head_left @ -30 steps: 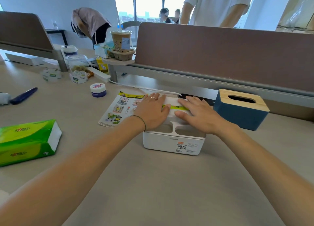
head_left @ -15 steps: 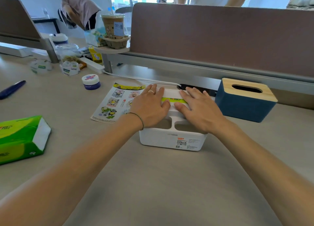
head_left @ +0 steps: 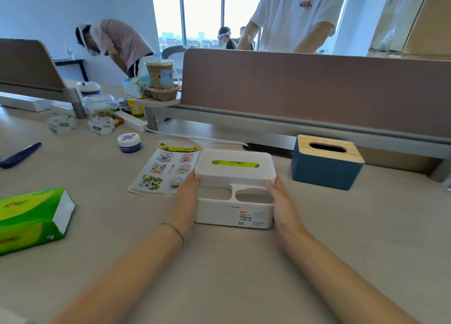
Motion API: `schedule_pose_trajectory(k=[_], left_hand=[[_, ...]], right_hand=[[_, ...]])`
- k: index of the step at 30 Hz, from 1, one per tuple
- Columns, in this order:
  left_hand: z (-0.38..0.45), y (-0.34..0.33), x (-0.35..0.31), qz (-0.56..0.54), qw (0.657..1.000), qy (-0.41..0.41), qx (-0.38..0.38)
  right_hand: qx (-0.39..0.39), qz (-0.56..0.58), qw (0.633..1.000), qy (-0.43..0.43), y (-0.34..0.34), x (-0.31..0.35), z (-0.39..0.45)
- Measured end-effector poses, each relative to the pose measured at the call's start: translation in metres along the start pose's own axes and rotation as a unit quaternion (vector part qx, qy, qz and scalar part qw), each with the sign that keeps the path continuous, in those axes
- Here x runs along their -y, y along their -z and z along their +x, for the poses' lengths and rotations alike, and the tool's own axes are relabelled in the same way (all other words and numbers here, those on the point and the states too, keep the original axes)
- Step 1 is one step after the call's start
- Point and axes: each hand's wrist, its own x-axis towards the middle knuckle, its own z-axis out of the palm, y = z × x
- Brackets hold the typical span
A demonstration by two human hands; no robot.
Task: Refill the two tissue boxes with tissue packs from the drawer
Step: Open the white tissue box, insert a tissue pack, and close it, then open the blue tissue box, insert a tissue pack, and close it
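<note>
A white tissue box [head_left: 234,211] sits on the desk in front of me, lid on, with green tissue wrapping showing through the top slot. My left hand [head_left: 186,201] presses its left side and my right hand [head_left: 283,204] presses its right side, so both grip the box. To the right stands a blue tissue box [head_left: 324,170] with a wooden lid and a dark slot. A green tissue pack [head_left: 31,218] lies at the left, one end open.
A sticker sheet [head_left: 163,170] lies left of the white box. A small round jar [head_left: 129,142], a blue pen [head_left: 20,154], snack cups and a drink cup [head_left: 161,74] stand further back. A brown partition [head_left: 317,89] runs behind; people stand beyond it.
Both hands have slid off the top of the white box's lid to its left and right sides. The lid's slot is now uncovered.
</note>
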Motion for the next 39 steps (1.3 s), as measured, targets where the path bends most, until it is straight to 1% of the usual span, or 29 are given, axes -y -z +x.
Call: schedule_pose_trajectory(k=[2, 7, 9, 12, 17, 22, 28, 32, 35, 37, 39], left_hand=[[0.000, -0.006, 0.000, -0.036, 0.999, 0.008, -0.009], [0.030, -0.014, -0.017, -0.071, 0.997, 0.027, -0.009], [0.044, -0.020, -0.024, -0.084, 0.996, 0.026, 0.001], [0.066, -0.029, -0.033, -0.054, 0.998, 0.031, 0.027], [0.111, -0.037, -0.034, 0.006, 0.999, -0.016, 0.034], [0.140, -0.041, -0.027, 0.026, 0.999, -0.031, 0.031], [0.146, -0.040, -0.008, 0.028, 0.998, -0.048, 0.023], [0.145, -0.041, -0.012, 0.038, 0.998, -0.054, 0.019], [0.138, -0.038, -0.019, 0.067, 0.995, -0.063, 0.025], [0.129, -0.038, -0.026, 0.076, 0.993, -0.088, 0.019], [0.120, -0.040, -0.035, 0.107, 0.986, -0.129, 0.002]], right_hand=[[-0.009, 0.020, 1.000, 0.000, -0.004, -0.001, 0.000], [-0.016, 0.045, 0.999, 0.000, -0.008, 0.005, 0.025], [-0.021, 0.055, 0.998, 0.001, -0.010, 0.006, 0.042], [-0.030, 0.056, 0.998, -0.002, -0.014, 0.009, 0.070], [-0.036, 0.036, 0.999, 0.001, -0.018, 0.008, 0.116], [-0.040, 0.003, 0.999, 0.011, -0.022, 0.007, 0.141], [-0.033, 0.010, 0.999, 0.031, -0.023, -0.003, 0.146], [-0.025, 0.012, 0.999, 0.028, -0.021, -0.002, 0.144], [-0.025, -0.009, 0.999, 0.032, -0.020, 0.007, 0.137], [-0.027, -0.019, 0.998, 0.048, -0.018, 0.015, 0.131], [-0.022, -0.036, 0.996, 0.073, -0.015, 0.027, 0.124]])
